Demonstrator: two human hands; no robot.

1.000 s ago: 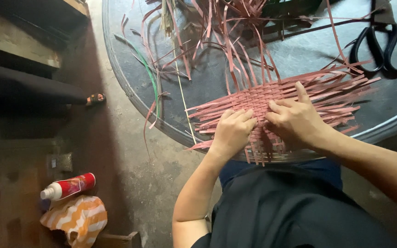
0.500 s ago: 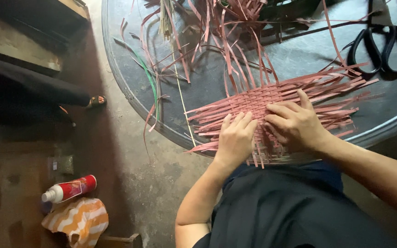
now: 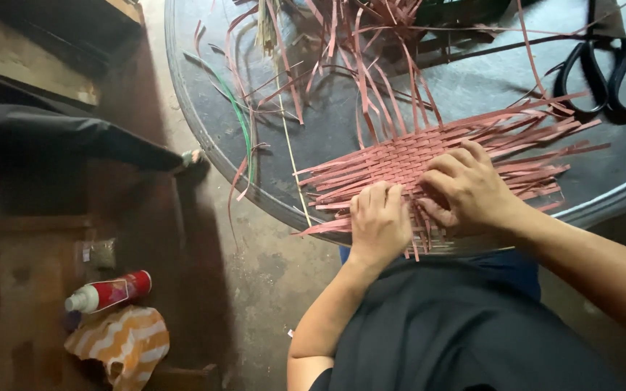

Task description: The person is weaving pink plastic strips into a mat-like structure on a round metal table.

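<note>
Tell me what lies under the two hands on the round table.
Both the left hand and the right hand press flat on a mat of woven reddish strips, which rests on the round grey table. The weave directly beneath the palms is covered.

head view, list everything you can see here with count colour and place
woven mat: 1, reddish pink, table's near edge
loose strips: many, reddish pink, far side of table
green strip: 1, table's left part
scissors: 1, black, table's right
table: 1, round, grey
bottle: 1, red and white, on floor
cloth: 1, orange and white, beside bottle
left hand: pressing on mat
right hand: pressing on mat
</note>
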